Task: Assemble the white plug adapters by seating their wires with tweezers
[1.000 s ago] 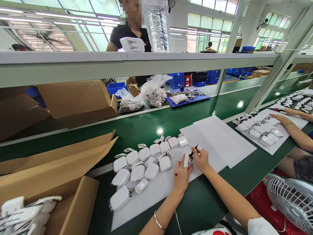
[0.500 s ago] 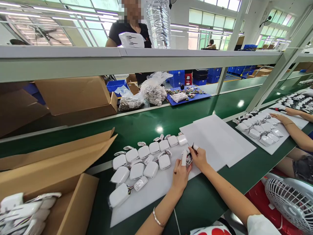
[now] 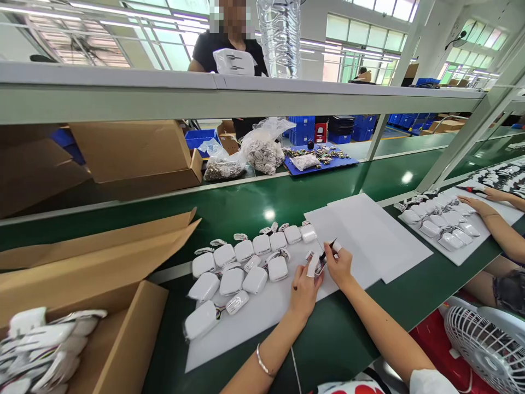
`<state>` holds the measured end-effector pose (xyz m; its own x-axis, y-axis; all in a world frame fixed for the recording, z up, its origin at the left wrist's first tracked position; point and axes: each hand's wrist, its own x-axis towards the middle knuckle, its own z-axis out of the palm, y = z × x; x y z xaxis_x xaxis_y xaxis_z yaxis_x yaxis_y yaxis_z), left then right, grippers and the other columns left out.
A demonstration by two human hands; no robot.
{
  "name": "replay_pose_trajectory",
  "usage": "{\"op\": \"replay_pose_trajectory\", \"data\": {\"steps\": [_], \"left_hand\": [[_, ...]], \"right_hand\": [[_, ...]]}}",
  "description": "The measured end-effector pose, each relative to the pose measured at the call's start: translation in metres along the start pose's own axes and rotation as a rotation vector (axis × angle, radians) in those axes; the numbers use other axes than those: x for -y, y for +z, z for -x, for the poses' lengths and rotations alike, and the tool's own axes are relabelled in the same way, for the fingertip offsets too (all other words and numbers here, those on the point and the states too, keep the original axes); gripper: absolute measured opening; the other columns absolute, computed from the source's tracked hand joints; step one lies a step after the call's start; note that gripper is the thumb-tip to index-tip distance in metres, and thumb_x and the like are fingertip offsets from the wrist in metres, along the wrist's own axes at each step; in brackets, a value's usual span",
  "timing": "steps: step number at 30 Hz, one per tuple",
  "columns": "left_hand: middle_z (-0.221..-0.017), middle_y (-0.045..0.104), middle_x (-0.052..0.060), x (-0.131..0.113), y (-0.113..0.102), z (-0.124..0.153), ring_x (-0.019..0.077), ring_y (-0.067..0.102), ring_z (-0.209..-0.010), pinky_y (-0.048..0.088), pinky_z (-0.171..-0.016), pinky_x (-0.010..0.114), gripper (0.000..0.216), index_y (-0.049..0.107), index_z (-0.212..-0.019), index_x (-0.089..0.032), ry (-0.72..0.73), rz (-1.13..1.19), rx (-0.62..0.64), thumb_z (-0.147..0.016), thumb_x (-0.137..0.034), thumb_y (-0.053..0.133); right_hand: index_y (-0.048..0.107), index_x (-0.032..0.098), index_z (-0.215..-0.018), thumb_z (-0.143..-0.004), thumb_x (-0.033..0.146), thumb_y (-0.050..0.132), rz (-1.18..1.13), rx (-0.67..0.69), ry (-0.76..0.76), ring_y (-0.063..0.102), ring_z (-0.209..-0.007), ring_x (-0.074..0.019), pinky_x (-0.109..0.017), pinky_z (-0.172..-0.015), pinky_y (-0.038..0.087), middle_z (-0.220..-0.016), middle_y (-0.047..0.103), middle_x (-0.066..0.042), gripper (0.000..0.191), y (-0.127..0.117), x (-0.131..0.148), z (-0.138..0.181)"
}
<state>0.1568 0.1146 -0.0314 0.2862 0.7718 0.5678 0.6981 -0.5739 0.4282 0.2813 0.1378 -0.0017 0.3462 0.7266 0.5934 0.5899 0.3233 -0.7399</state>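
My left hand (image 3: 303, 293) is closed around a small white device (image 3: 320, 266) with dark parts showing inside; my fingers cover much of it. Close beside it, my right hand (image 3: 339, 265) grips a thin black pointed tool (image 3: 333, 242), its lower end at the device. White wraps cover fingertips on both hands. To the left, several rounded white plastic-cased units (image 3: 232, 281) with short wires lie in rows on a white sheet (image 3: 262, 314). Smaller white pieces (image 3: 237, 302) hang on some of the wires.
An open cardboard box (image 3: 135, 334) of white units stands at left. More white sheets (image 3: 369, 235) lie right of my hands. A co-worker's hand (image 3: 478, 205) rests by another batch. Across the green bench (image 3: 283, 197) are bags and a blue tray (image 3: 344, 162). A shelf beam (image 3: 246, 104) crosses above.
The view has shifted slightly. My right hand has tilted, and more of the black tool shows above its fingers. My left hand keeps hold of the device.
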Motion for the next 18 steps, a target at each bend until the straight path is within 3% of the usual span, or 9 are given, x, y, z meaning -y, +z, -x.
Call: {"op": "replay_pose_trajectory", "data": {"steps": [7, 11, 18], "left_hand": [[-0.108, 0.064, 0.009, 0.0017, 0.0013, -0.0003, 0.0196, 0.056, -0.077, 0.050, -0.071, 0.033, 0.037, 0.049, -0.121, -0.018, 0.069, -0.042, -0.042, -0.085, -0.015, 0.053], [-0.108, 0.064, 0.009, 0.0025, 0.0019, 0.0002, 0.0201, 0.057, -0.080, 0.050, -0.073, 0.033, 0.037, 0.049, -0.121, -0.019, 0.064, -0.043, -0.014, -0.084, -0.014, 0.053], [-0.113, 0.062, 0.009, 0.0028, 0.0017, -0.0008, 0.0210, 0.056, -0.084, 0.051, -0.074, 0.035, 0.038, 0.048, -0.121, -0.018, 0.071, -0.040, 0.008, -0.084, -0.014, 0.054]], "right_hand": [[0.045, 0.018, -0.060, -0.090, 0.040, 0.045, 0.008, 0.048, 0.078, 0.036, -0.046, -0.0083, -0.021, -0.046, 0.031, -0.049, 0.040, 0.005, 0.037, 0.0025, -0.0057, 0.0026], [0.043, 0.019, -0.055, -0.088, 0.041, 0.047, 0.037, 0.094, 0.073, 0.034, -0.044, -0.0082, -0.022, -0.046, 0.028, -0.046, 0.037, 0.006, 0.040, 0.0039, -0.0081, 0.0010], [0.050, 0.018, -0.058, -0.088, 0.043, 0.046, 0.022, 0.085, 0.039, 0.036, -0.043, -0.0090, -0.023, -0.046, 0.030, -0.047, 0.044, 0.004, 0.039, 0.0009, -0.0059, 0.0006]]}}
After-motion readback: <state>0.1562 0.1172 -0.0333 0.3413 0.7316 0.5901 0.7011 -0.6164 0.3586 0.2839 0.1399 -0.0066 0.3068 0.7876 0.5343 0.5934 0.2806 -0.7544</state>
